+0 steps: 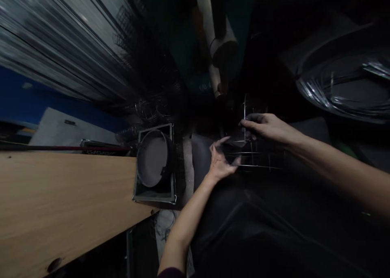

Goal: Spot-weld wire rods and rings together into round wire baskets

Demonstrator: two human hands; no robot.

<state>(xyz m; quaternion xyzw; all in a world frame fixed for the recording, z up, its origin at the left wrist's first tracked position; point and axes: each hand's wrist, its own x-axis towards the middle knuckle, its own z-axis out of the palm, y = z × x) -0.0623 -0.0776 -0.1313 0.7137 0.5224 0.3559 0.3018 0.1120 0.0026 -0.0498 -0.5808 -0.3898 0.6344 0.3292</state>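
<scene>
Pinching a stiff, light wire frame, your right hand grips an upright rod; your left hand, fingers spread, steadies its edge.

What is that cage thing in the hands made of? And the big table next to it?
The wire grid looks like thin bare metal: its rods catch the light with a silvery shine. The left hand steadies it and the right hand pinches an upright rod. The table looks like wood or wood-look board: pale tan, matte, with faint grain.
</scene>
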